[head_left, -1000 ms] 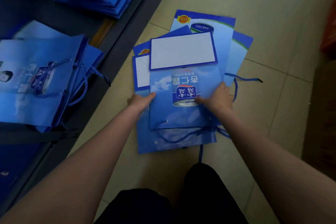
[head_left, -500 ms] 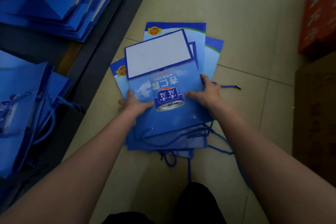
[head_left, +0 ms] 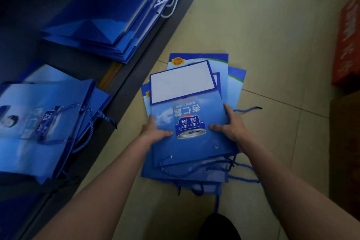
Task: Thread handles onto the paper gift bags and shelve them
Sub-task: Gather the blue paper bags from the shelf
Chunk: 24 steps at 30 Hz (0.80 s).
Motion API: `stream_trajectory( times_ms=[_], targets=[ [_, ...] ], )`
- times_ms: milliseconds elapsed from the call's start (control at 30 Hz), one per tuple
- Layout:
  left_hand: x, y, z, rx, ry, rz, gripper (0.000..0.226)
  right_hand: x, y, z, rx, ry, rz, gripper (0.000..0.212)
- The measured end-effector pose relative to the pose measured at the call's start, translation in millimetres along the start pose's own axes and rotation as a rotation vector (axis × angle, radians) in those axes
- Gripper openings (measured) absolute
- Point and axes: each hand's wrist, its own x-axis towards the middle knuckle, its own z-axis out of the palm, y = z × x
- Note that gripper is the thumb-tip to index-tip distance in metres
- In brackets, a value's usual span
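Head view | both hands grip bag stack [head_left: 187, 148] sides | left hand [head_left: 155, 132], right hand [head_left: 231, 128], thumbs on top

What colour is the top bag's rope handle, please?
Blue rope handle, seen in the head view.

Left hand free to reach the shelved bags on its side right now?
Probably not yet: the left hand grips the floor stack with the right hand. Nothing blocks the way to the shelved bags.

Beige tiled floor [head_left: 272, 35] in dim light; a dark shelf [head_left: 136, 76] runs along the left, an orange box [head_left: 346, 45] stands at right.
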Motion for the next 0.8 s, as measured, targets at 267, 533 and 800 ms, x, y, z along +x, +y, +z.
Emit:
stream_trajectory(
  times_ms=[267,533,800],
  targets=[
    [-34,25,6,-0.22,-0.132,-0.054,0.083,-15,-90,-34,-0.275,0.114,-0.204,0.079],
    [-152,133,5,-0.192,-0.274,0.045,0.055,-104,-163,-103,-0.468,0.324,-0.262,0.065],
    [-250,212,-2,-0.155,-0.369,0.07,0.065,-196,-227,-188,-0.395,0.4,-0.252,0.061]
  ],
)
